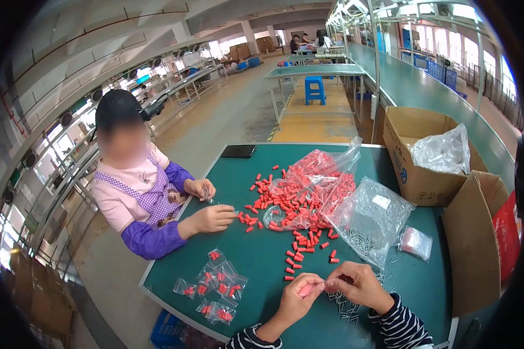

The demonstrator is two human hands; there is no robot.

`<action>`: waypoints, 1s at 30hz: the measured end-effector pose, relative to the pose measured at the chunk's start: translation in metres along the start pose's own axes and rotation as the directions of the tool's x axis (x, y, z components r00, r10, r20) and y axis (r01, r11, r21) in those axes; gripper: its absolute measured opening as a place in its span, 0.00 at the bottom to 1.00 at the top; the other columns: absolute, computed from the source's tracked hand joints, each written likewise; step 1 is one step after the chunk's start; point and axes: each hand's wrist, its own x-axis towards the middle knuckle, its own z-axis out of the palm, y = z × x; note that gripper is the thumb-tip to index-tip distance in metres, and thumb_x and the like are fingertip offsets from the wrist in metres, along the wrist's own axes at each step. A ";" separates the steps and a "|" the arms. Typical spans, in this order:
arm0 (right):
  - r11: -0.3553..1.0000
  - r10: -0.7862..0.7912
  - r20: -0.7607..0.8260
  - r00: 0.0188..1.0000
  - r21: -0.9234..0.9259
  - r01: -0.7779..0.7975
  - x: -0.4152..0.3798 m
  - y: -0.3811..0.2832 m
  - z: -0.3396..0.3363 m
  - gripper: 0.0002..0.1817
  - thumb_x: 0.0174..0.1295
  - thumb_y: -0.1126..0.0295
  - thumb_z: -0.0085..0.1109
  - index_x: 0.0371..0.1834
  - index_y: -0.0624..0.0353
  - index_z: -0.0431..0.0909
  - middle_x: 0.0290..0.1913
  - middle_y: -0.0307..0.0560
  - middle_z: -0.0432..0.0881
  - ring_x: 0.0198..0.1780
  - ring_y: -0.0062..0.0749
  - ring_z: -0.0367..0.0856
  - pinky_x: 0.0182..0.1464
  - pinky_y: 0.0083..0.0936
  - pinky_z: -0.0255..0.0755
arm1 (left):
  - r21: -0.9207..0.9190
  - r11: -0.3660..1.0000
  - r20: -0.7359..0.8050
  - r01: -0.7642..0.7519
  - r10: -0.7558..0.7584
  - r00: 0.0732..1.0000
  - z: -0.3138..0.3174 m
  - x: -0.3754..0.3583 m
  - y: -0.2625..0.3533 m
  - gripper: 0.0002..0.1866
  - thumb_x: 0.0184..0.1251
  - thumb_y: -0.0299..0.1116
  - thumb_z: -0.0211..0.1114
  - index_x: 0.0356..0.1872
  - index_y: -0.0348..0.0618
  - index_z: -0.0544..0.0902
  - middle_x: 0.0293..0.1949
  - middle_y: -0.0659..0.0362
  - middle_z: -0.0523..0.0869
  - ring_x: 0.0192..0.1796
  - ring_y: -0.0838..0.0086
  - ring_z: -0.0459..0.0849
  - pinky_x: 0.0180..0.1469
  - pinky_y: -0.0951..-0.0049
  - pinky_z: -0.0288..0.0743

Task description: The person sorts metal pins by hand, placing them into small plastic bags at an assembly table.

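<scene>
My left hand (298,299) is closed, its fingers curled round a small pinkish-red piece (307,289) that is mostly hidden. The fingertips of my right hand (360,284) are pinched together and meet those of the left; what they hold, if anything, is too small to make out. Loose silver screws (348,311) lie under and beside my right hand. Just beyond my hands, red plastic caps (297,256) spread out from a large heap partly covered by a clear plastic bag (346,160). A clear bag of screws (370,212) rests beyond my right hand.
Small filled zip bags (218,285) with red pieces lie at the table's left. Across the corner, a co-worker's hands (212,218) handle small items. A phone (239,151) lies at the far edge. Cardboard boxes (428,186) and a packet of small bags (415,243) stand right.
</scene>
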 end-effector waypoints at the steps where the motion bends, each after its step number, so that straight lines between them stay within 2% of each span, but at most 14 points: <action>1: 0.998 0.055 -0.028 0.998 -0.012 -0.056 0.001 -0.003 0.001 0.02 0.64 0.78 0.63 0.36 0.66 0.83 0.33 0.44 0.86 0.30 0.20 0.82 0.33 0.20 0.76 | -0.118 0.984 -0.016 0.134 -0.136 0.991 0.001 -0.001 -0.004 0.09 0.69 0.28 0.68 0.46 0.39 0.83 0.41 0.61 0.85 0.40 0.79 0.81 0.41 0.78 0.76; 4: 0.991 0.083 -0.206 0.975 0.117 -0.059 0.011 0.006 0.006 0.04 0.65 0.79 0.61 0.39 0.68 0.81 0.33 0.45 0.86 0.29 0.18 0.81 0.34 0.19 0.75 | -0.395 0.797 0.067 0.457 -0.471 0.880 -0.001 -0.001 -0.005 0.12 0.72 0.33 0.64 0.52 0.41 0.81 0.43 0.63 0.84 0.39 0.81 0.79 0.37 0.79 0.74; 5: 0.971 0.067 -0.236 0.970 0.241 -0.008 0.016 0.003 0.012 0.06 0.66 0.78 0.60 0.43 0.67 0.81 0.34 0.48 0.85 0.33 0.25 0.85 0.35 0.22 0.78 | -0.431 0.726 0.130 0.535 -0.537 0.834 -0.005 0.001 -0.003 0.12 0.74 0.35 0.62 0.53 0.43 0.80 0.43 0.65 0.84 0.36 0.84 0.76 0.33 0.80 0.70; 6: 0.982 -0.046 -0.214 0.976 0.169 0.083 0.018 -0.005 0.017 0.07 0.65 0.78 0.61 0.45 0.66 0.81 0.36 0.48 0.85 0.34 0.25 0.84 0.35 0.21 0.77 | -0.456 0.647 0.199 0.611 -0.595 0.779 -0.007 0.002 -0.001 0.12 0.76 0.38 0.61 0.53 0.44 0.79 0.43 0.66 0.83 0.33 0.86 0.74 0.30 0.81 0.67; 9: 0.947 -0.306 -0.117 0.945 0.067 0.315 0.021 -0.044 0.031 0.11 0.64 0.78 0.62 0.49 0.64 0.80 0.41 0.48 0.85 0.37 0.27 0.84 0.37 0.21 0.77 | -0.452 0.640 0.298 0.621 -0.548 0.781 -0.006 -0.007 -0.008 0.16 0.74 0.39 0.62 0.56 0.42 0.79 0.36 0.65 0.79 0.38 0.82 0.77 0.36 0.83 0.71; 11: 0.906 -0.400 -0.044 0.915 0.134 0.403 0.017 -0.072 0.041 0.13 0.63 0.79 0.62 0.51 0.64 0.80 0.41 0.50 0.84 0.42 0.30 0.86 0.42 0.25 0.80 | -0.467 0.850 0.135 0.241 -0.201 0.970 0.003 -0.005 -0.004 0.16 0.74 0.40 0.62 0.55 0.41 0.79 0.34 0.66 0.77 0.38 0.84 0.75 0.33 0.82 0.70; 14: 0.925 -0.373 -0.099 0.922 0.039 0.378 0.010 -0.060 0.036 0.14 0.61 0.78 0.65 0.50 0.63 0.80 0.43 0.49 0.84 0.43 0.33 0.86 0.41 0.25 0.79 | -0.446 0.881 0.036 0.156 -0.156 0.987 0.004 -0.009 -0.008 0.13 0.76 0.39 0.60 0.50 0.41 0.79 0.36 0.64 0.79 0.36 0.83 0.76 0.28 0.79 0.70; 16: 0.959 -0.284 -0.143 0.948 -0.059 0.278 0.007 -0.040 0.028 0.12 0.59 0.75 0.69 0.44 0.64 0.80 0.39 0.50 0.84 0.34 0.32 0.85 0.34 0.27 0.78 | -0.571 0.719 0.053 0.396 -0.450 0.892 -0.002 -0.006 0.003 0.09 0.77 0.35 0.57 0.48 0.42 0.79 0.39 0.61 0.81 0.33 0.80 0.77 0.29 0.77 0.72; 17: 0.982 -0.186 -0.141 0.972 -0.067 0.178 0.001 -0.023 0.029 0.12 0.58 0.74 0.69 0.43 0.64 0.80 0.38 0.50 0.84 0.32 0.32 0.84 0.33 0.28 0.78 | -0.533 0.735 0.062 0.420 -0.460 0.886 -0.004 -0.003 0.014 0.13 0.78 0.39 0.56 0.49 0.39 0.78 0.46 0.55 0.83 0.35 0.79 0.79 0.29 0.78 0.73; 18: 0.994 -0.086 -0.141 0.986 -0.074 0.076 -0.004 -0.008 0.030 0.12 0.58 0.73 0.70 0.41 0.64 0.80 0.37 0.50 0.83 0.29 0.32 0.84 0.31 0.29 0.77 | -0.548 0.741 0.061 0.388 -0.428 0.902 -0.002 -0.004 0.018 0.14 0.78 0.40 0.56 0.49 0.38 0.78 0.50 0.53 0.83 0.35 0.79 0.80 0.29 0.78 0.73; 19: 0.979 -0.106 -0.125 0.986 -0.186 0.082 -0.008 0.002 0.030 0.14 0.56 0.68 0.72 0.39 0.63 0.80 0.33 0.49 0.83 0.25 0.33 0.82 0.28 0.30 0.75 | -0.563 0.745 0.059 0.358 -0.396 0.916 0.002 -0.006 0.020 0.15 0.78 0.41 0.56 0.49 0.38 0.77 0.54 0.51 0.82 0.36 0.80 0.80 0.29 0.79 0.74; 22: 0.969 -0.036 -0.145 0.989 -0.246 -0.001 -0.013 0.010 0.035 0.16 0.56 0.63 0.73 0.38 0.63 0.81 0.32 0.49 0.82 0.24 0.35 0.82 0.28 0.30 0.75 | -0.575 0.753 0.076 0.319 -0.339 0.938 0.008 -0.009 0.014 0.16 0.78 0.42 0.56 0.50 0.38 0.77 0.62 0.47 0.79 0.36 0.80 0.81 0.29 0.79 0.74; 25: 0.951 -0.055 -0.111 0.992 -0.310 0.018 -0.011 0.003 0.031 0.15 0.55 0.63 0.73 0.37 0.61 0.82 0.31 0.48 0.81 0.24 0.37 0.81 0.28 0.31 0.74 | -0.568 0.767 0.087 0.300 -0.306 0.948 0.008 -0.011 0.014 0.15 0.79 0.42 0.56 0.50 0.38 0.77 0.63 0.47 0.78 0.37 0.79 0.82 0.29 0.79 0.74; 30: 0.971 -0.192 -0.073 0.979 -0.160 0.179 -0.013 0.018 0.039 0.11 0.57 0.67 0.70 0.38 0.62 0.83 0.31 0.50 0.80 0.28 0.42 0.82 0.29 0.33 0.75 | -0.590 0.761 0.108 0.268 -0.254 0.961 0.011 -0.013 0.006 0.15 0.79 0.41 0.54 0.49 0.38 0.76 0.63 0.46 0.78 0.39 0.77 0.83 0.30 0.79 0.75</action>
